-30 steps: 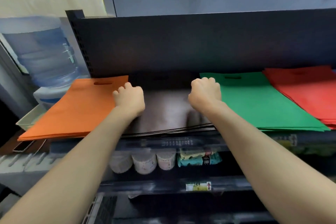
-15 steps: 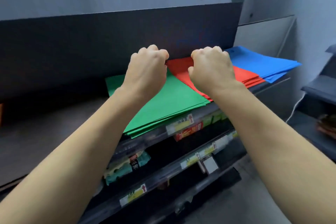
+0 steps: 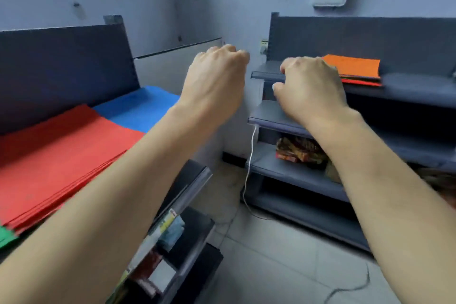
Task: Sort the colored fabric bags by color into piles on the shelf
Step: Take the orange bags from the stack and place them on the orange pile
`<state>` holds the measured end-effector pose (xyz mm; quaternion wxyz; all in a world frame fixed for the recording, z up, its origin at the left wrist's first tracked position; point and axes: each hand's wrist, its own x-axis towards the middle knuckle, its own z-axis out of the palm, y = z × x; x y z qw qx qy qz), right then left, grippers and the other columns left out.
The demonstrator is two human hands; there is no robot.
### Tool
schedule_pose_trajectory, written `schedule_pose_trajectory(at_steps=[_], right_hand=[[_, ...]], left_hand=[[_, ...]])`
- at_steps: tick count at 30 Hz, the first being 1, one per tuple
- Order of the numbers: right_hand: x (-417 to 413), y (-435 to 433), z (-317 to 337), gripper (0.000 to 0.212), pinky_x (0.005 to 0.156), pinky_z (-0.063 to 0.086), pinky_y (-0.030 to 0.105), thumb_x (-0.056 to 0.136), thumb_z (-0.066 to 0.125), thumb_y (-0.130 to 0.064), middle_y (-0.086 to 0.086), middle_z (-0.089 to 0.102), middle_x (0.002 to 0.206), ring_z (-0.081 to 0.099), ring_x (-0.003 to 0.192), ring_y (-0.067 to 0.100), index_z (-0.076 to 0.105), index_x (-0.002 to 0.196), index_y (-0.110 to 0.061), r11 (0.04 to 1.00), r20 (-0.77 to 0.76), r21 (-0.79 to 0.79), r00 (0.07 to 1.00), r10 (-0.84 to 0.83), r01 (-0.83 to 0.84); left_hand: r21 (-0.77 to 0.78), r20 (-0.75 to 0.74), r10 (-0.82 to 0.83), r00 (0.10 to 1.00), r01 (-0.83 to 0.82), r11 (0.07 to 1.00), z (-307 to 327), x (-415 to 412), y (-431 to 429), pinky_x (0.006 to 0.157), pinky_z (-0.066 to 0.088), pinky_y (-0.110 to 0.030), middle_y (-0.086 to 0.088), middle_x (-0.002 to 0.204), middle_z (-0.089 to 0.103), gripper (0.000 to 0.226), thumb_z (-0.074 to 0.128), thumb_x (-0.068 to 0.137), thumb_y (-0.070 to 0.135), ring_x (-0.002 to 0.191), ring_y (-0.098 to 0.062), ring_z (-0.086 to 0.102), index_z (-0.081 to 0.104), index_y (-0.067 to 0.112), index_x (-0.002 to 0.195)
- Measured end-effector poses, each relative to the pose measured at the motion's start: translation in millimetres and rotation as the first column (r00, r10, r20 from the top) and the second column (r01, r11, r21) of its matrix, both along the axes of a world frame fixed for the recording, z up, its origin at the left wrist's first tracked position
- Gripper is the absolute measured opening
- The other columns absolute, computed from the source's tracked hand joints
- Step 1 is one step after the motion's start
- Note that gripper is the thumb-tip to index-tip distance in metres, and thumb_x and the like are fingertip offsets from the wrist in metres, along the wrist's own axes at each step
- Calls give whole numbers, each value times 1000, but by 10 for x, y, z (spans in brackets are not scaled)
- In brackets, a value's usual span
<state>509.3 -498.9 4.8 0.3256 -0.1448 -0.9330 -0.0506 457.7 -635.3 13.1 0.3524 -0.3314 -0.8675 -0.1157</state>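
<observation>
The sorting shelf on the left is filling half the view, with finished piles lying flat along it. The red pile is sitting nearest, the blue pile is lying just beyond and touching it, and a green corner is peeking in at the bottom edge. Across the gap, the second shelf unit is carrying what looks left to sort, a small mixed stack on its top board. The orange bag is lying uppermost, with a red bag edge showing beneath. The left hand is hovering in the gap between the units, fingers curled in and holding nothing. The right hand is hovering just beside the stack's near end, also curled and, as far as I'm seeing, empty. So the job now, I'm judging, is lifting that orange bag alone. The right hand should be opening and pinching only the top layer at its near edge, while the left hand is pressing the lower bags flat so none slide off the board. The fabric is looking thin and limp, so both hands should be supporting it on the carry. That white cable is trailing to the floor between the units, and it's worth stepping clear of.
</observation>
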Motion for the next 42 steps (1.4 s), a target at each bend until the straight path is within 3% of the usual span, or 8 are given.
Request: schedule_pose_trajectory(at_steps=[8, 11, 15, 22, 32, 36, 42], right_hand=[[78, 1470, -68, 23, 88, 40, 41, 92, 52, -22, 21, 62, 111, 52, 107, 39, 60, 107, -6, 954, 32, -69, 956, -292, 293], [39, 1903, -137, 31, 90, 40, 41, 93, 51, -26, 19, 61, 115, 51, 110, 39, 59, 116, -7, 923, 49, -105, 929, -366, 370], [-222, 2379, -195, 30, 85, 40, 39, 93, 52, -32, 17, 64, 109, 53, 105, 37, 61, 109, -7, 902, 50, -103, 908, -417, 420], [-1106, 3135, -33, 29, 81, 40, 38, 94, 52, -35, 15, 64, 105, 55, 102, 35, 58, 100, -8, 892, 58, -107, 898, -436, 440], [-1794, 4112, -94, 39, 87, 42, 40, 94, 51, -39, 16, 63, 114, 53, 110, 37, 59, 117, -8, 826, 107, -199, 849, -517, 528], [-2040, 4465, -158, 33, 81, 41, 38, 94, 51, -37, 17, 63, 105, 55, 102, 37, 59, 99, -5, 829, 127, -215, 857, -500, 516], [-2425, 4966, -247, 31, 75, 38, 35, 95, 51, -37, 17, 64, 106, 55, 103, 37, 59, 93, -7, 846, 176, -261, 884, -433, 466]], left_hand=[[-47, 26, -237, 971, 238, 970, -87, -363, 1603, 82, 44, -38, -7, 116, 60, 29, 48, 90, 4, 104, -30, 56, 59, 11, 116], [-40, 55, -309, 949, 311, 949, -180, -580, 2092, 79, 46, -40, -8, 111, 61, 28, 46, 89, 3, 99, -32, 57, 59, 9, 113], [-13, 112, -371, 922, 375, 927, -272, -996, 2654, 74, 48, -41, -10, 106, 62, 26, 46, 88, 1, 93, -33, 57, 61, 6, 109], [49, 158, -355, 921, 351, 935, -161, -1990, 3460, 75, 44, -36, -10, 112, 61, 29, 45, 88, 5, 101, -33, 55, 61, 8, 112], [73, 252, -384, 888, 378, 923, -200, -2891, 4452, 80, 44, -36, -11, 119, 62, 31, 45, 92, 11, 105, -36, 55, 60, 10, 119], [65, 304, -360, 882, 358, 931, -304, -3123, 4780, 80, 46, -36, -13, 116, 63, 29, 45, 92, 11, 102, -37, 56, 61, 10, 117], [14, 378, -275, 884, 292, 956, -482, -3503, 5207, 78, 51, -40, -15, 103, 65, 22, 47, 90, 9, 92, -38, 58, 62, 3, 104]])
